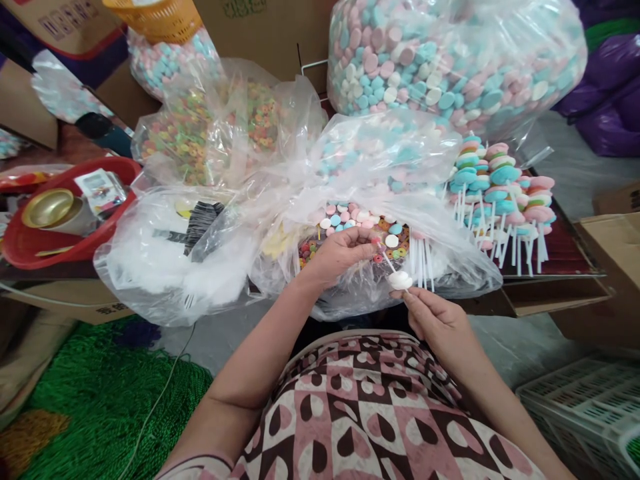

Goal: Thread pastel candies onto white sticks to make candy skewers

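The left hand (pixel 345 257) on my feed is pinched, thumb against finger, around a small reddish piece (pixel 379 245) at the upper end of a thin stick (pixel 389 261). The right hand (pixel 435 313) grips lower down, fingers closed just below a white candy (pixel 400 280) on that stick. I take the low grip as a way to leave the upper length clear for the left. The stick leans toward the left hand, over loose pastel discs (pixel 350 217) and gummy rings (pixel 307 252), which probably lie so close to shorten each reach. To the right, skewers of stacked candy (pixel 500 187) rest on the bench (pixel 575 260), tails toward the wearer, perhaps to sit neatly together.

Much is lost to me. The fingers cover the stick's lower end and most of the reddish piece, so I can't say whether it is threaded. Plastic film (pixel 435 207) veils the candy behind and the tops of some white sticks (pixel 424 260). The orange basket (pixel 155 23) is cut off above.
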`<state>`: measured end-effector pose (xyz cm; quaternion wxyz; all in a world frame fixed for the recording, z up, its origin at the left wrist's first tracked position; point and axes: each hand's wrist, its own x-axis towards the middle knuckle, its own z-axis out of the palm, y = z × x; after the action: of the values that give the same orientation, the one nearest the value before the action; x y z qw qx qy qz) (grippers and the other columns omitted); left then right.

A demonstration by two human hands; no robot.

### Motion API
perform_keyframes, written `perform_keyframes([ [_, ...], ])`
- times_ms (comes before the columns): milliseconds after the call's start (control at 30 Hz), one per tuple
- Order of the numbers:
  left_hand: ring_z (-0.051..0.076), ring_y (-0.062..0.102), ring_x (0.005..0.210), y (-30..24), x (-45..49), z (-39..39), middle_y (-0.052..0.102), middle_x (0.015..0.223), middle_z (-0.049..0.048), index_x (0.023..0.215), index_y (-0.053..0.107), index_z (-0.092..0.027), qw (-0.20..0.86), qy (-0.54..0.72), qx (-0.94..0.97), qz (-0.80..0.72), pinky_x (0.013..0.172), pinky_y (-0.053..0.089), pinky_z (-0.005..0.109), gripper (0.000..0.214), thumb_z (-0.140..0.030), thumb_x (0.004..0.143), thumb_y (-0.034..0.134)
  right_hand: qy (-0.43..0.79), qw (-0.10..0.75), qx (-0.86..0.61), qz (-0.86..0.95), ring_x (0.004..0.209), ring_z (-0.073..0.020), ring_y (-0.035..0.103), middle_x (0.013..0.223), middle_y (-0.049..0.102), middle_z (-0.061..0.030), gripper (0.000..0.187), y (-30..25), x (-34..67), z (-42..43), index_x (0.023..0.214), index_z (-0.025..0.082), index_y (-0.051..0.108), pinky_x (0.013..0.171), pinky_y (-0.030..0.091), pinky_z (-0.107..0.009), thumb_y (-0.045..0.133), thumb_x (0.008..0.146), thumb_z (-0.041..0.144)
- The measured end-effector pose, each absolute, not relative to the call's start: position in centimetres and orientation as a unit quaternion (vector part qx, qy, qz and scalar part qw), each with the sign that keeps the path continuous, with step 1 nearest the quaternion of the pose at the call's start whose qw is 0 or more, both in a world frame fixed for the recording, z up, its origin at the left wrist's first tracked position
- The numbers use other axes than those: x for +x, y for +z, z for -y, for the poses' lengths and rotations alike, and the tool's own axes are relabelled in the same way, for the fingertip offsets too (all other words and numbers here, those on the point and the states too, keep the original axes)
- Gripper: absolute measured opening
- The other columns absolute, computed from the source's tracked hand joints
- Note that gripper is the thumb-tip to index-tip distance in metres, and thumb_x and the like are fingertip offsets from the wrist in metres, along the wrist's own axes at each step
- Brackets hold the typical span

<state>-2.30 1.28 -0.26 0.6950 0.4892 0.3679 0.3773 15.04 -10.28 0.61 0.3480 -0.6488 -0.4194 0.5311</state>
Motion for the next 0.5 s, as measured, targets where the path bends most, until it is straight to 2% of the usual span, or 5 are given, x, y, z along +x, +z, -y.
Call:
perform_keyframes([
  [167,0.012,0.060,0.081,0.5,-2.6,-1.0,0.068,0.089,0.0021,0.094,0.070,-0.017,0.618,0.349,0.576,-0.405,0.077,0.043,0.026,0.025,-0.037,0.081,0.065,0.531,0.366,-0.650,0.401,0.043,-0.0101,0.032,0.048,0.038,0.0051,0.036,1.0,14.9,10.3,0.089,0.017,0.071,0.042,0.023,-0.024,0.059,0.082,0.051],
  [333,0.010,0.055,0.067,0.5,-1.4,-0.4,0.066,0.075,0.0020,0.086,0.071,-0.016,0.679,0.394,0.475,-0.398,0.062,0.038,0.025,0.036,-0.051,0.078,0.067,0.521,0.376,-0.638,0.425,0.043,-0.0105,0.034,0.049,0.043,0.0045,0.041,-0.1,14.5,10.6,0.094,0.017,0.071,0.042,0.025,-0.024,0.057,0.085,0.054],
  [433,0.010,0.055,0.069,0.2,-0.9,-0.1,0.066,0.077,0.0019,0.080,0.070,-0.016,0.717,0.402,0.431,-0.372,0.061,0.037,0.025,0.032,-0.048,0.074,0.072,0.534,0.378,-0.631,0.417,0.042,-0.0097,0.033,0.048,0.043,0.0051,0.043,-0.8,14.5,10.6,0.096,0.017,0.070,0.041,0.023,-0.024,0.056,0.086,0.056],
  [500,0.010,0.056,0.073,0.3,-1.0,0.1,0.066,0.081,0.0018,0.081,0.069,-0.017,0.700,0.403,0.455,-0.375,0.064,0.039,0.024,0.029,-0.045,0.077,0.071,0.541,0.388,-0.624,0.410,0.042,-0.0096,0.033,0.048,0.043,0.0056,0.042,-1.0,14.6,10.6,0.095,0.017,0.070,0.042,0.023,-0.024,0.056,0.086,0.055],
])
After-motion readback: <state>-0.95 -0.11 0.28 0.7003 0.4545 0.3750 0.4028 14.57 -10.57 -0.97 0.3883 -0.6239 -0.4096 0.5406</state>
